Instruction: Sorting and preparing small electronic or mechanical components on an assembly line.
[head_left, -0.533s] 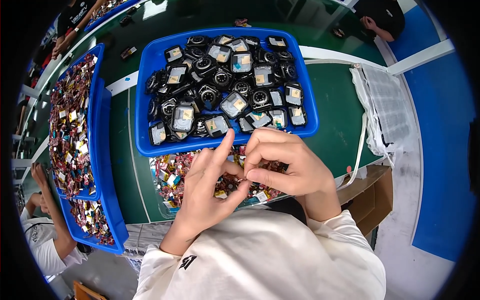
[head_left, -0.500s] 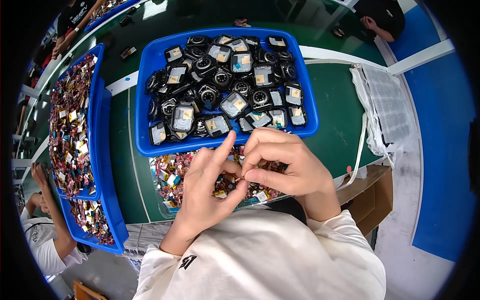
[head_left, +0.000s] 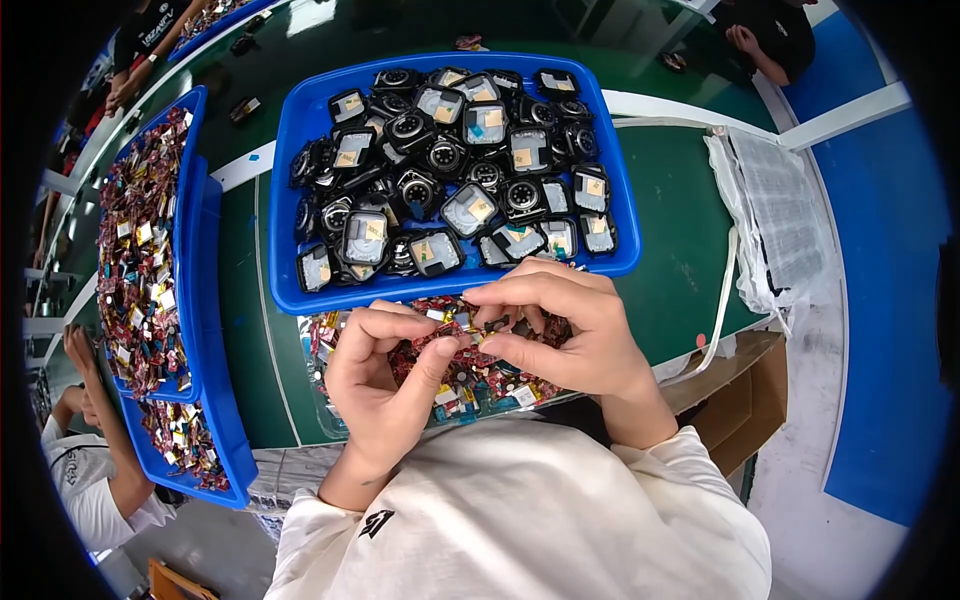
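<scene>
My left hand (head_left: 385, 375) and my right hand (head_left: 570, 340) are a little apart over a clear tray (head_left: 332, 420) of small red, white and yellow electronic parts (head_left: 460, 385). Thumb and fingers of my left hand come together in a pinch; what they hold, if anything, blends into the red parts behind. In my right hand, a small dark part (head_left: 495, 325) shows between the thumb and curled fingers. Just beyond my hands stands a blue tray (head_left: 283, 225) heaped with black square watch cases (head_left: 445, 155), several showing grey insides with tan stickers.
On the left, blue bins (head_left: 207, 230) brim with similar small parts. White wrapped material (head_left: 765, 215) lies at the green table's (head_left: 680, 215) right end, above a cardboard box (head_left: 745, 400). A co-worker's arm (head_left: 115, 440) shows at lower left; other people stand across the table.
My hands have drawn apart from their fingertip contact. The left hand's raised index finger has bent down into a pinch. A dark part now shows in my right hand.
</scene>
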